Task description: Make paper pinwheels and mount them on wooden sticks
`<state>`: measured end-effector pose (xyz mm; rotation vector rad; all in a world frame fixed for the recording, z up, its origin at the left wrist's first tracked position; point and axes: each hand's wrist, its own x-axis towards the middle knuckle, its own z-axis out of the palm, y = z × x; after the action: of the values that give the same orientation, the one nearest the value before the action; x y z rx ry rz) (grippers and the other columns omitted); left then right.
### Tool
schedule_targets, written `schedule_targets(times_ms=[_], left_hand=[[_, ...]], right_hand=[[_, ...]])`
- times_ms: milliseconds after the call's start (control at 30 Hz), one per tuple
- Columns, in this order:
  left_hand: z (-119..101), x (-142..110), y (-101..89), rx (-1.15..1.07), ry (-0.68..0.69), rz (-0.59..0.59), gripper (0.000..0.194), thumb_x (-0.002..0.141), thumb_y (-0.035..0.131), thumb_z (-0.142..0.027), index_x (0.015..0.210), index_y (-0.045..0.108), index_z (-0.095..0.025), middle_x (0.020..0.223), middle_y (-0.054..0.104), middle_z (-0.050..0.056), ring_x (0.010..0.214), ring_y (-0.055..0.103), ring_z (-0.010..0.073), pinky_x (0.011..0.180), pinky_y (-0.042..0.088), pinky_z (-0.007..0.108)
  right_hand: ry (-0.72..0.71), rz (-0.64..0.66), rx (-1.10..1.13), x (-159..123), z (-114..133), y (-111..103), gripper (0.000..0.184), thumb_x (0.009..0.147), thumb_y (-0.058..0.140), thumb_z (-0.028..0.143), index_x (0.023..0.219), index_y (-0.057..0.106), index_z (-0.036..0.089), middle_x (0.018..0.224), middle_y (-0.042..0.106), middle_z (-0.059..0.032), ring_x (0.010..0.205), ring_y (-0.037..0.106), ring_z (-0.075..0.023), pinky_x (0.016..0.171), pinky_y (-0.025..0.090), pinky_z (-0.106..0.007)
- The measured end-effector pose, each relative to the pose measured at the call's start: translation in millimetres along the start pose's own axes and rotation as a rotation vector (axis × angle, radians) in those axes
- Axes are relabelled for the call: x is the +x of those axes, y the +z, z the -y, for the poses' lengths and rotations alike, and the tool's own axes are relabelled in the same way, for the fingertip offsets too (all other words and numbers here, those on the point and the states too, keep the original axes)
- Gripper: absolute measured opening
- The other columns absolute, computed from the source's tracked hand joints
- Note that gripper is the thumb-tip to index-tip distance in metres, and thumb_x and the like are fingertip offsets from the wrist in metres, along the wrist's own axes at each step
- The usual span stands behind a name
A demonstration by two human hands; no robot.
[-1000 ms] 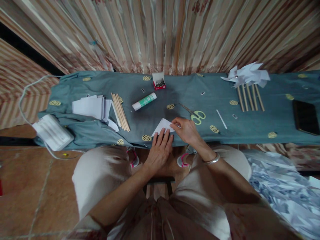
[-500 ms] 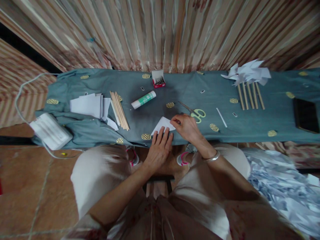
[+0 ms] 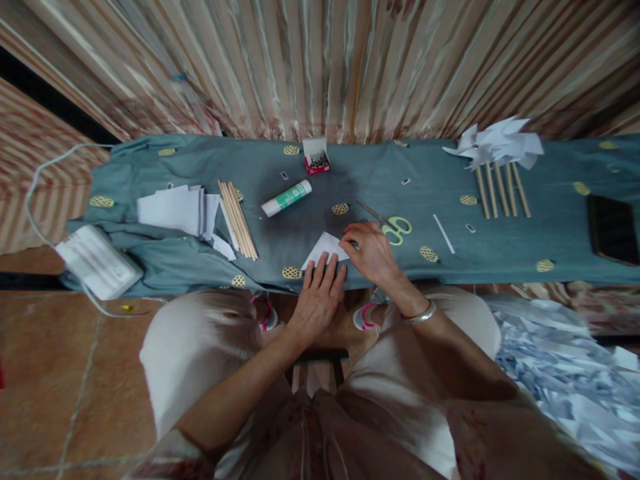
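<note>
A small folded triangle of white paper [image 3: 324,245] lies near the front edge of the cloth-covered table. My left hand [image 3: 320,293] rests over its lower side, fingers stretched out and pressing it down. At the paper's right corner, my right hand [image 3: 371,253] has thumb and forefinger closed on the edge. Just behind my right hand lie scissors [image 3: 396,230] with light green handles, their blades pointing to the far left. A glue stick [image 3: 287,198] with a green label lies farther back to the left. Beyond it stands an open red and white box [image 3: 317,160] of small metal pins.
Wooden sticks [image 3: 239,220] and stacked white paper [image 3: 173,210] lie on the left, near a white power strip [image 3: 99,262]. To the right are a paper strip [image 3: 443,233], paper pinwheels [image 3: 500,143] on sticks and a black phone [image 3: 613,230]. Paper scraps [image 3: 565,373] heap at lower right.
My right fingers have shifted very slightly left along the paper's corner. My left hand stays on the paper, and the view has moved a little.
</note>
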<state>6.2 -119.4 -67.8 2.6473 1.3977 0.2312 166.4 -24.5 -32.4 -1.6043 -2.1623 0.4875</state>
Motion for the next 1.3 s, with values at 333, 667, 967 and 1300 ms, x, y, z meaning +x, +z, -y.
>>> schedule_targets(times_ms=[333,667,967,1300], left_hand=[[0.2,-0.1,-1.0,0.006,0.002,0.009,0.062,0.094,0.047,-0.02,0.152,0.029,-0.007,0.162,0.022,0.024,0.152,0.005,0.0374,0.119,0.021,0.064],[-0.5,1.1,-5.7,0.035,-0.004,0.035,0.062,0.094,0.046,-0.019,0.152,0.029,-0.007,0.161,0.023,0.024,0.152,0.011,0.0384,0.119,0.021,0.063],[2.2,2.1,-8.6,0.06,0.016,0.036,0.062,0.092,0.044,-0.016,0.152,0.031,-0.007,0.161,0.024,0.024,0.152,0.014,0.0361,0.119,0.022,0.062],[28.0,-33.4,-19.4,0.137,-0.053,0.013,0.061,0.09,0.046,-0.014,0.148,0.036,0.001,0.157,0.034,0.026,0.149,0.028,0.0357,0.119,0.026,0.057]], right_hand=[[-0.001,0.0,-0.001,-0.5,0.2,3.2,0.017,0.09,0.056,0.021,0.079,0.07,0.021,0.104,0.071,-0.0093,0.104,0.058,-0.0274,0.099,0.045,-0.04],[0.007,-0.037,0.02,-4.8,-2.9,9.1,0.011,0.089,0.057,0.024,0.088,0.068,0.021,0.109,0.07,-0.0105,0.106,0.059,-0.0283,0.1,0.044,-0.042],[0.027,-0.11,0.072,-21.6,-7.6,22.2,0.038,0.092,0.054,0.034,0.125,0.059,0.017,0.136,0.059,-0.0157,0.126,0.052,-0.0313,0.109,0.038,-0.047],[0.046,-0.194,0.093,-42.7,-33.4,16.8,0.039,0.093,0.044,0.025,0.128,0.056,0.013,0.14,0.055,-0.021,0.132,0.047,-0.0325,0.111,0.036,-0.053]])
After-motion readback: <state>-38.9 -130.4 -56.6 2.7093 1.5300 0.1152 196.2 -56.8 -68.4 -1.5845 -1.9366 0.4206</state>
